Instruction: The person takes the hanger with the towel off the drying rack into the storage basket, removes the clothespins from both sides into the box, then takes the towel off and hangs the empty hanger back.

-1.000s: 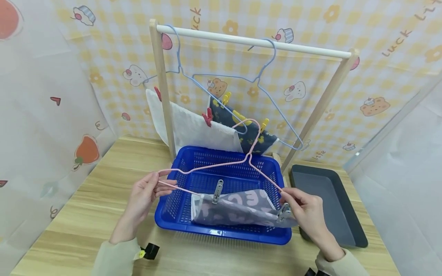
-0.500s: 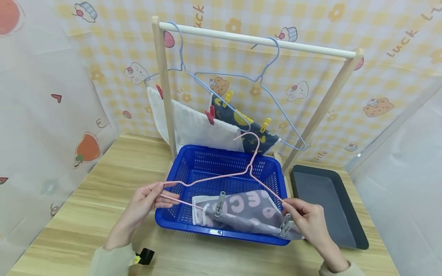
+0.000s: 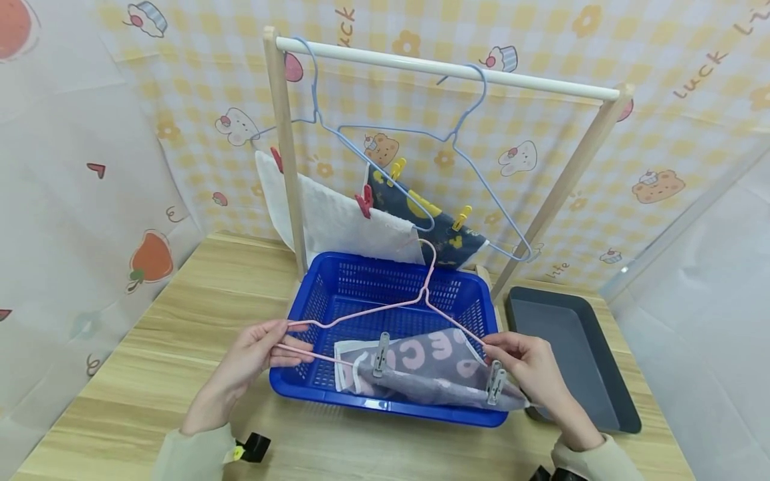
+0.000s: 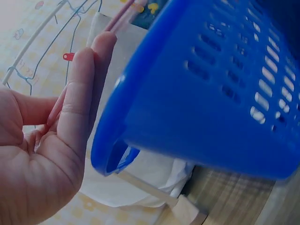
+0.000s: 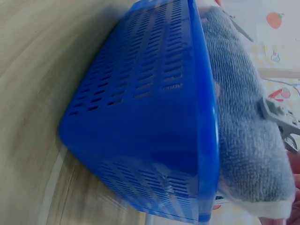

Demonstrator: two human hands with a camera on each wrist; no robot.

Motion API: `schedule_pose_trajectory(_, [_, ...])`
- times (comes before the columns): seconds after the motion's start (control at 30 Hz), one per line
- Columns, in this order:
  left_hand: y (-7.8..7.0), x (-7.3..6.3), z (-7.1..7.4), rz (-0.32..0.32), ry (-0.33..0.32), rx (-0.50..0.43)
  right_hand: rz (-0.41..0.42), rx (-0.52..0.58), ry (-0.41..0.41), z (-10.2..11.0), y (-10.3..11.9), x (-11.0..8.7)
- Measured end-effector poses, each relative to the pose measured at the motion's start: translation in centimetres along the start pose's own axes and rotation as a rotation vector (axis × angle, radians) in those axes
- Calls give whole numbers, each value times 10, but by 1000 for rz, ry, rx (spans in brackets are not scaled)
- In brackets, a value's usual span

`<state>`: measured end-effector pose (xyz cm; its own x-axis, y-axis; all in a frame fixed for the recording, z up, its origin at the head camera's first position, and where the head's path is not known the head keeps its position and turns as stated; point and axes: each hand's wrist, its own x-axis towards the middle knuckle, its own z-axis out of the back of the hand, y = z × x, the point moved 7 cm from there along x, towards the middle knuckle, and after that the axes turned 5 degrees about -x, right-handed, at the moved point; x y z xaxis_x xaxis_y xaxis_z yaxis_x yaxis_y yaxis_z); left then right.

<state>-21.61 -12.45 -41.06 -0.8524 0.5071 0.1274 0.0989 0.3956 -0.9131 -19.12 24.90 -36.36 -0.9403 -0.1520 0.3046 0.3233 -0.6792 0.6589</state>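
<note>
A pink wire hanger (image 3: 373, 310) slants over the blue plastic basket (image 3: 296, 394), its hook towards the back. My left hand (image 3: 255, 354) pinches its left end between thumb and index finger, the other fingers stretched out beside the basket rim in the left wrist view. My right hand (image 3: 526, 364) pinches the right arm of the hanger. A grey towel (image 3: 433, 387) with pink letters is folded over the lower bar and droops into the basket. Two grey clothespins, one at the left (image 3: 380, 355) and one at the right (image 3: 496, 383), clip it there.
Behind the basket stands a wooden rack with a white rail (image 3: 391, 60). Two blue hangers (image 3: 481, 170) hang from it, bearing a white towel (image 3: 337, 217) with red pegs and a dark patterned towel (image 3: 460, 250) with yellow pegs. A grey tray (image 3: 577, 361) lies at right.
Both hands have lowered the pink hanger with its towel closer to the basket. The hook has come down and swung a little left, and more of the towel's lettered face shows.
</note>
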Motion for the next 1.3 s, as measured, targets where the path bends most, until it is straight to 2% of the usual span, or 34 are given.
schedule_pose_trajectory(0.07, [2, 0, 0, 18, -1, -31, -31, 27, 36, -2, -3, 2])
schedule_pose_trajectory(0.13, [5, 0, 1, 35, -12, -56, -26, 37, 49, -3, -6, 4])
schedule_pose_trajectory(0.33, [9, -1, 2, 43, -36, -107, 104, 41, -35, 4, -2, 7])
schedule_pose_trajectory(0.47, [9, -2, 3, 38, -54, -108, 182, -31, -63, 10, 2, 6])
schedule_pose_trajectory(0.6, [9, -2, 4, 39, -67, -113, 235, -92, -34, 11, 6, 5])
schedule_pose_trajectory(0.8, [8, -2, 4, 32, -63, -123, 277, -64, 40, 9, 7, 5])
schedule_pose_trajectory(0.93, [7, -1, 4, 30, -44, -141, 222, 1, 107, 7, 5, 6])
schedule_pose_trajectory(1.03, [7, -1, 4, 31, -43, -145, 127, 68, 135, 7, 3, 8])
schedule_pose_trajectory(1.2, [6, 0, 6, 37, -55, -129, -32, 214, 129, 10, 1, 11])
schedule_pose_trajectory(1.3, [7, 0, 6, 45, -57, -111, -69, 227, 111, 14, 1, 12])
